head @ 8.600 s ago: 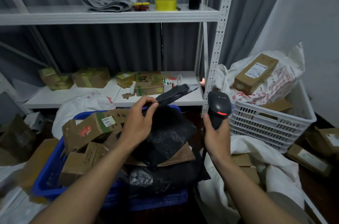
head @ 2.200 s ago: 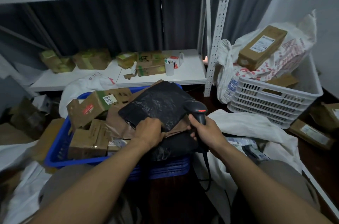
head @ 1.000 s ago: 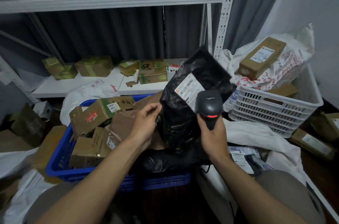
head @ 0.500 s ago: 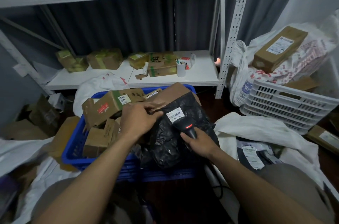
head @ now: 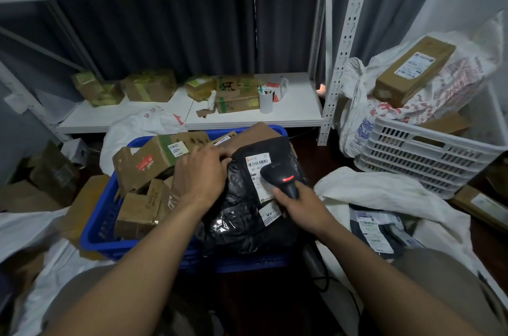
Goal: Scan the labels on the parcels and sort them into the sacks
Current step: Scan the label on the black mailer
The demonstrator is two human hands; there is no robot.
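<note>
Head view: the left hand (head: 202, 179) holds the top corner of a black parcel (head: 236, 214) lying in the blue crate (head: 99, 223), while the right hand (head: 299, 206) grips a scanner (head: 280, 179) over its label (head: 259, 165).

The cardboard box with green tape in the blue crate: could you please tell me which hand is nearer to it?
Left. The left hand is right beside the box, gripping the edge of the black bag; the right hand holds the scanner over the bag, farther off.
</note>
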